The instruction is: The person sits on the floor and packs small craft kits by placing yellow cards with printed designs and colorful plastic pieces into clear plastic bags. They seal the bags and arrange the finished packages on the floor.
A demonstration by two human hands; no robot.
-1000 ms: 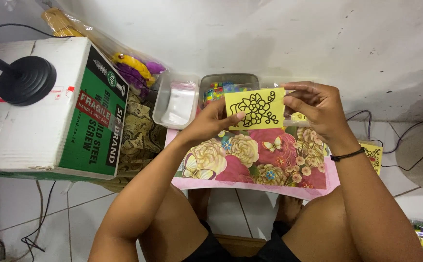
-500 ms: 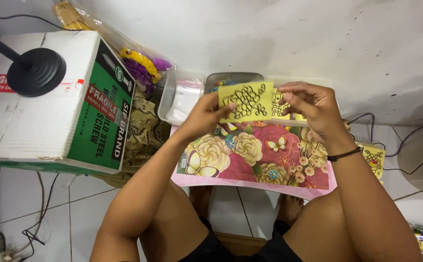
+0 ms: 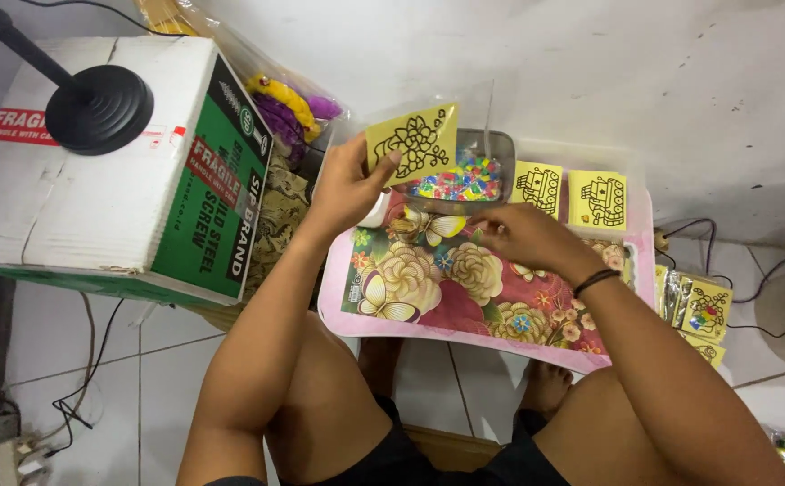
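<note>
Nearest the camera: bare knees, dark shorts, white tile floor. Resting across the lap is a pink-rimmed plastic tray with a floral and butterfly print (image 3: 645,229), serving as a flat work surface. Right hand (image 3: 523,236) hovers low over the tray's far half, black band on the wrist, fingers curled inward with the tips pinched together; whether they hold anything small I cannot tell, it's too fine to see. Left hand (image 3: 349,184) is raised above the tray's left far corner, thumb and fingers closed on the lower edge of a yellow square card with a black flower outline, in a clear sleeve (image 3: 412,144); card is tilted up and face-on to the camera, likely so the design can be read. Just behind it, on the tray's far edge, sits a grey rectangular container of mixed coloured beads (image 3: 464,180), within short reach of both hands. To its right, two more yellow cards with black outline drawings (image 3: 568,193) lie flat side by side. More sleeved cards (image 3: 703,310) sit off the tray's right rim. Left of the tray: white-and-green cardboard box (image 3: 113,171) with a black round stand base (image 3: 98,110) on top; yellow and purple items (image 3: 289,106) bagged behind it against the white wall.
</note>
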